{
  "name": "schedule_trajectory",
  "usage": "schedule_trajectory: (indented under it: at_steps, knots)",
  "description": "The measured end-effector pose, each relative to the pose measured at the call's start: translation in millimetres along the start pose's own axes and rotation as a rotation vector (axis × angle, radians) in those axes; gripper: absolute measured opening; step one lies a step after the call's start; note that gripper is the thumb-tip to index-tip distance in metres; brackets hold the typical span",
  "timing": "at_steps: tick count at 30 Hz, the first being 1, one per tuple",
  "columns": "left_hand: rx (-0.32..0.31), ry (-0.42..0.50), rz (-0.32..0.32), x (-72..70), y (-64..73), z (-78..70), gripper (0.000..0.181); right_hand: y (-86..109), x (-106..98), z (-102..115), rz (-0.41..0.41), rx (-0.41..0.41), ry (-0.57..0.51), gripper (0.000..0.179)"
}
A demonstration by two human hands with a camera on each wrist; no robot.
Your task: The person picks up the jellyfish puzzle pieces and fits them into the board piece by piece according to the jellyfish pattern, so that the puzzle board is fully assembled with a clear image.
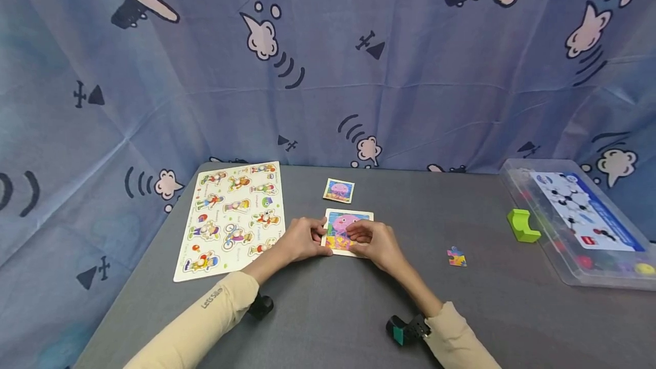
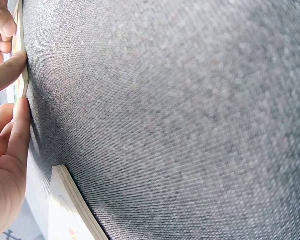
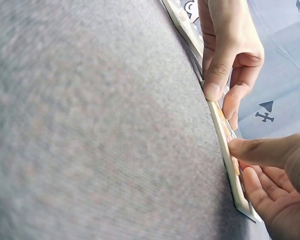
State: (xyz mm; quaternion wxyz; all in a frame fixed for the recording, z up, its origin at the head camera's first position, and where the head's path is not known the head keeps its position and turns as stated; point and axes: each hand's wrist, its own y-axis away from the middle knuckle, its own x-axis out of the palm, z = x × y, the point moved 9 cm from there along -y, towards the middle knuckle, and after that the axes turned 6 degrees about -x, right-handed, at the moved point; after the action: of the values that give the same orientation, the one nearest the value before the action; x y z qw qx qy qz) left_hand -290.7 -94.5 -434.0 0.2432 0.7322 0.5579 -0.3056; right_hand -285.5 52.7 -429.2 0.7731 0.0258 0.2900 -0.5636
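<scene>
A small square jigsaw puzzle point(image 1: 339, 225) with a pink octopus picture lies in its pale frame on the table in front of me. My left hand point(image 1: 306, 238) grips its left side, thumb at the near left corner and curled fingers further up the edge. Over the right half, my right hand point(image 1: 379, 244) pinches at an orange-yellow puzzle piece point(image 3: 235, 164) with thumb and bent fingers. The fingers hide part of the picture. In the right wrist view, the thumb tip rests at the frame's near edge. A loose puzzle piece point(image 1: 456, 257) lies to the right.
Beyond the puzzle lies a small matching octopus picture card point(image 1: 339, 191). A large board of cartoon figures point(image 1: 233, 215) is at the left. A green curved block point(image 1: 523, 225) sits beside a clear plastic case point(image 1: 550, 266) at the right. A patterned curtain point(image 1: 318, 73) hangs behind the table.
</scene>
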Motion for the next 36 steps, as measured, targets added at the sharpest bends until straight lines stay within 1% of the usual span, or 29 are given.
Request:
schedule_trajectory:
  at_steps: [3,9,12,14,18,21,25,28,31,36]
  knots:
    - [0.001,-0.003,0.004,0.7,-0.3,0.1,0.039,-0.5,1.6,0.0,0.014,0.000,-0.011,0.028]
    - [-0.003,-0.007,0.008,-0.3,-0.2,0.7,0.039,-2.6,4.6,-1.0,0.041,0.026,-0.021,0.029]
    - [0.002,-0.007,0.002,-1.1,0.2,0.4,0.039,-2.5,4.9,-2.8,0.048,0.034,-0.046,0.030]
    - [0.004,-0.004,0.000,-1.1,0.1,0.3,0.038,-1.5,4.4,-5.4,0.048,0.038,-0.091,0.031]
    - [-0.001,-0.008,-0.001,-0.9,-0.2,-0.3,0.037,1.5,-0.7,-10.4,0.025,0.051,-0.233,0.033]
    - [-0.020,-0.009,0.004,-1.2,0.0,-0.6,0.037,3.5,-8.7,-12.5,-0.003,0.054,-0.316,0.035]
    - [-0.032,-0.009,0.012,-1.4,0.1,-1.5,0.036,7.3,-23.4,-16.9,-0.038,0.067,-0.376,0.039]
    - [-0.027,-0.012,0.014,-1.6,0.5,-2.4,0.035,12.3,-35.1,-22.4,-0.052,0.088,-0.389,0.040]
    - [-0.025,-0.013,0.014,-1.6,1.0,-2.8,0.033,18.1,-47.5,-28.4,-0.060,0.098,-0.373,0.041]
    - [-0.028,-0.014,0.020,-1.3,2.1,-4.0,0.030,26.9,-69.1,-36.3,-0.080,0.091,-0.361,0.043]
